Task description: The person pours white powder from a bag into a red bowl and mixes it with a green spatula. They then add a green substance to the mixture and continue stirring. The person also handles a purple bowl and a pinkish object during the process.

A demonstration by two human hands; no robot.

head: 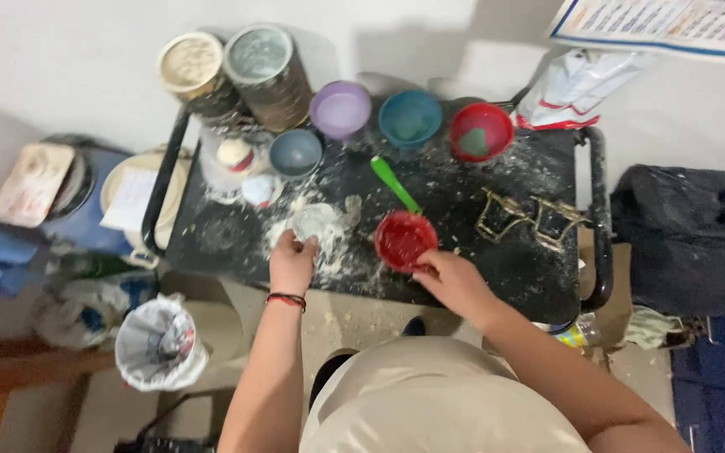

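Black tabletop dusted with white powder, two hands at work on its near edge.

Along the far side stand two tall tins, then a purple bowl, a teal bowl and a red bowl. Near the front, the right hand grips the rim of a small red cup beside a green stick; the left hand pinches a pale lump of dough, fingers closed on it.
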